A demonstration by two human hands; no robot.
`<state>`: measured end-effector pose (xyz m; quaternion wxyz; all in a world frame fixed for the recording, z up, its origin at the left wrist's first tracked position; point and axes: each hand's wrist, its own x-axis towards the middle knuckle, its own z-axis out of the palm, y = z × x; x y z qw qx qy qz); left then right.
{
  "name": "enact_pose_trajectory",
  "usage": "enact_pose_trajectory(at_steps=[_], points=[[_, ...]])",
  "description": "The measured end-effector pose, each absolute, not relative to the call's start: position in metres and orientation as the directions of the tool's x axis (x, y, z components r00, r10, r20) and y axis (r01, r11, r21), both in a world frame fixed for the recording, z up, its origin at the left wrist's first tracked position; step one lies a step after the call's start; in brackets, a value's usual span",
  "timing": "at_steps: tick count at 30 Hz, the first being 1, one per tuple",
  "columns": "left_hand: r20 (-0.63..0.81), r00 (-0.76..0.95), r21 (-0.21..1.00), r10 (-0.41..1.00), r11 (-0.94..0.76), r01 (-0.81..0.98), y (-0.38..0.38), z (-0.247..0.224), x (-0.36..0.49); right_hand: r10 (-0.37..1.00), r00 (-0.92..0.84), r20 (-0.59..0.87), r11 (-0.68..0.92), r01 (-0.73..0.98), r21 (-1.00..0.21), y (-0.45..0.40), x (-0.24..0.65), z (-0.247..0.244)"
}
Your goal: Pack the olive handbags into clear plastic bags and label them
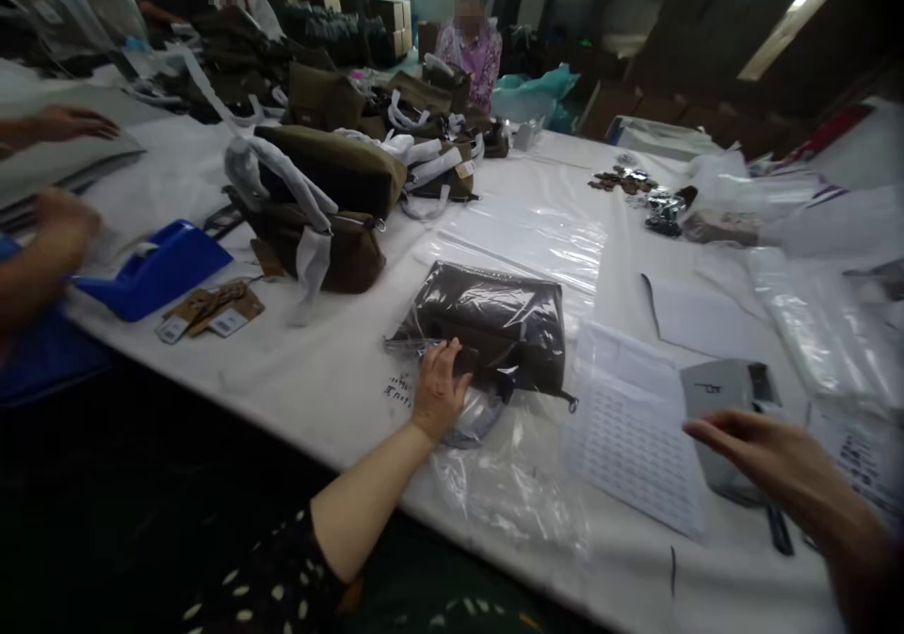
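Observation:
A dark brown handbag (494,318) lies on the table inside a clear plastic bag (487,417). My left hand (442,389) presses on its near left side, fingers bent over the plastic. To the right, my right hand (769,455) hovers over or beside a grey tape dispenser (727,389). Its fingers are stretched out, and I see nothing in them; whether it touches the dispenser I cannot tell. Between the two hands lies a printed sheet (628,436), partly under clear plastic.
Several brown handbags (311,210) with wrapped handles stand at left and behind. A blue tape dispenser (159,267) and cardboard tags (212,312) lie near a co-worker's hands (63,219). Clear plastic bags (812,333) are at right; small brown pieces (621,180) lie farther back. Another person (470,40) is beyond.

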<state>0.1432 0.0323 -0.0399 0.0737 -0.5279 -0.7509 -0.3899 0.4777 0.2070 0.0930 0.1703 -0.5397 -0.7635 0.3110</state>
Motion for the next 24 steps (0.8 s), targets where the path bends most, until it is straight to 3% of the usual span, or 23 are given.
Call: enact_pose_trajectory(at_steps=[3, 4, 6, 8, 12, 16, 18, 20, 22, 24], points=[[0.514, -0.466, 0.572, 0.72, 0.116, 0.812, 0.032, -0.04, 0.142, 0.539, -0.831, -0.136, 0.628, 0.505, -0.592, 0.191, 0.334, 0.121], [0.511, -0.475, 0.592, 0.717, 0.108, 0.799, 0.032, -0.041, 0.142, 0.41, -0.902, -0.133, 0.729, 0.412, -0.546, 0.184, 0.291, 0.123], [0.507, -0.497, 0.627, 0.704, 0.095, 0.773, 0.031, -0.043, 0.141, 0.181, -0.97, -0.165, 0.922, 0.226, -0.313, 0.172, 0.223, 0.117], [0.501, -0.526, 0.657, 0.687, 0.093, 0.748, 0.029, -0.044, 0.14, 0.088, -0.973, -0.212, 0.988, 0.112, -0.105, 0.164, 0.182, 0.1], [0.481, -0.533, 0.666, 0.696, 0.106, 0.739, 0.027, -0.043, 0.137, 0.132, -0.967, -0.219, 0.991, 0.12, 0.065, 0.164, 0.154, 0.071], [0.468, -0.395, 0.529, 0.791, 0.107, 0.842, 0.029, -0.043, 0.137, 0.285, -0.946, -0.152, 0.951, 0.26, 0.165, 0.193, 0.161, 0.085], [0.47, -0.34, 0.472, 0.815, 0.093, 0.876, 0.032, -0.045, 0.137, 0.395, -0.916, -0.071, 0.903, 0.373, 0.212, 0.217, 0.186, 0.102], [0.479, -0.311, 0.45, 0.821, 0.075, 0.89, 0.036, -0.048, 0.134, 0.442, -0.891, 0.105, 0.855, 0.454, 0.249, 0.236, 0.232, 0.111], [0.494, -0.281, 0.437, 0.823, 0.044, 0.898, 0.044, -0.05, 0.125, 0.356, -0.898, 0.258, 0.86, 0.423, 0.285, 0.238, 0.295, 0.104], [0.511, -0.239, 0.422, 0.826, 0.001, 0.907, 0.055, -0.049, 0.114, 0.188, -0.946, 0.263, 0.907, 0.269, 0.323, 0.219, 0.36, 0.077]])
